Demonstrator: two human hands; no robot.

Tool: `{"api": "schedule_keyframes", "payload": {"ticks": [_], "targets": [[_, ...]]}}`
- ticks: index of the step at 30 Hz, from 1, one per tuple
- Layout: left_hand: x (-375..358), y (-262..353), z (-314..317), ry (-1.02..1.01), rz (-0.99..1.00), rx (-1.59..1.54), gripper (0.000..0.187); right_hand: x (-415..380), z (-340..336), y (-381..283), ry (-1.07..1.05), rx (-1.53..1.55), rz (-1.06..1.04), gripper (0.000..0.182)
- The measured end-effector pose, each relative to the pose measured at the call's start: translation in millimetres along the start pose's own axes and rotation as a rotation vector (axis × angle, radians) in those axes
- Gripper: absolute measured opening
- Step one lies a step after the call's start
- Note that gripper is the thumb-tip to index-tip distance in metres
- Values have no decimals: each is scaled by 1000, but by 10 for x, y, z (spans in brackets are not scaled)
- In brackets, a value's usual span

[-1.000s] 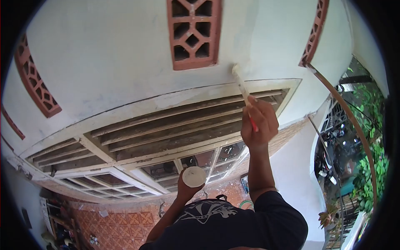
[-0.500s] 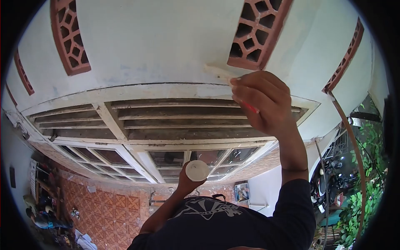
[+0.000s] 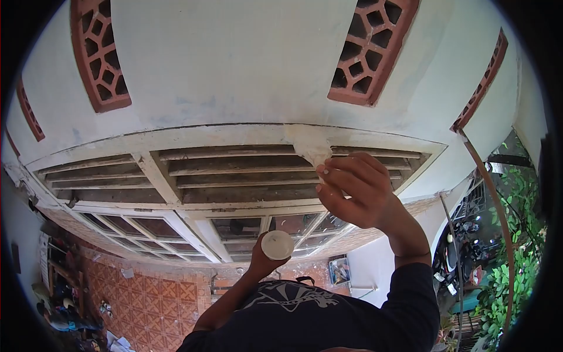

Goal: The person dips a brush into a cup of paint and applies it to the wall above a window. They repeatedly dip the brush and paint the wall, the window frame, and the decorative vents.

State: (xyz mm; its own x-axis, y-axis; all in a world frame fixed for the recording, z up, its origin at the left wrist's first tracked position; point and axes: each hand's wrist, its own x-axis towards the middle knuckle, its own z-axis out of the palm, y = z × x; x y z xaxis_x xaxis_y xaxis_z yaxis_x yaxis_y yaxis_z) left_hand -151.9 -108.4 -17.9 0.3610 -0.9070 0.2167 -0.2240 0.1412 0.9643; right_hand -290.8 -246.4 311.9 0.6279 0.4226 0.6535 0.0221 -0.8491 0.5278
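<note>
My right hand (image 3: 360, 188) is closed around a putty knife (image 3: 314, 146) with a pale, flared blade. Its blade lies over the white top rail of the louvred vent frame (image 3: 234, 138), with the wide edge up by the wall. Fingers hide most of the handle. Lower down, close to my chest, my left hand (image 3: 263, 261) grips a round white cup (image 3: 277, 244) from its left side. The cup's open top faces up, and whitish material shows inside it.
Reddish-brown vent blocks (image 3: 372, 47) are set in the pale wall (image 3: 229, 64). Beneath the louvres are white-framed window panes (image 3: 240, 227). Patterned orange tiles (image 3: 155, 299) cover the floor. Green plants (image 3: 516, 287) and a motorcycle (image 3: 457, 258) are at the right.
My right hand has moved down with the putty knife, from the wall above the frame to the frame's rail. My left hand still holds the cup in about the same place.
</note>
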Motion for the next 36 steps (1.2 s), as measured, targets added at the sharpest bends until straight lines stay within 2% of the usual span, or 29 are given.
{"api": "schedule_keyframes", "payload": {"ticks": [2, 4, 7, 9, 11, 14, 19, 21, 26, 28, 32, 35, 36], "targets": [[7, 13, -26, 14, 49, 24, 80, 37, -15, 43, 17, 76, 31, 23], [5, 15, -46, 14, 46, 11, 80, 93, -7, 195, 10, 231, 148, 23], [14, 51, -85, 22, 49, 5, 80, 182, -46, 391, 75, 236, 140, 25], [22, 49, -107, 31, 56, 8, 80, 239, -115, 370, 82, 178, 140, 25], [8, 12, -107, 38, 57, -6, 80, 266, -148, 353, 188, 37, 53, 24], [8, 19, -112, 26, 75, -23, 81, 281, -145, 313, 240, -116, -27, 24], [0, 24, -77, 5, 54, -7, 81, 134, 66, 176, 114, -188, -92, 26], [-17, 19, -77, 2, 48, -1, 81, 72, 54, 78, -13, -113, -59, 24], [-28, -26, -89, 8, 51, -6, 81, 42, -39, 104, -6, 59, 2, 19], [-33, -34, -74, 5, 44, -12, 81, 110, -79, 238, 43, 102, 71, 19], [-24, 30, -79, 22, 65, 26, 80, 283, -275, 422, 13, 141, 95, 26], [-35, 11, -68, 22, 66, 12, 79, 339, -267, 428, 98, 53, 24, 26], [-42, 7, -56, 24, 63, 8, 79, 322, -218, 409, 148, -53, -62, 23]]}}
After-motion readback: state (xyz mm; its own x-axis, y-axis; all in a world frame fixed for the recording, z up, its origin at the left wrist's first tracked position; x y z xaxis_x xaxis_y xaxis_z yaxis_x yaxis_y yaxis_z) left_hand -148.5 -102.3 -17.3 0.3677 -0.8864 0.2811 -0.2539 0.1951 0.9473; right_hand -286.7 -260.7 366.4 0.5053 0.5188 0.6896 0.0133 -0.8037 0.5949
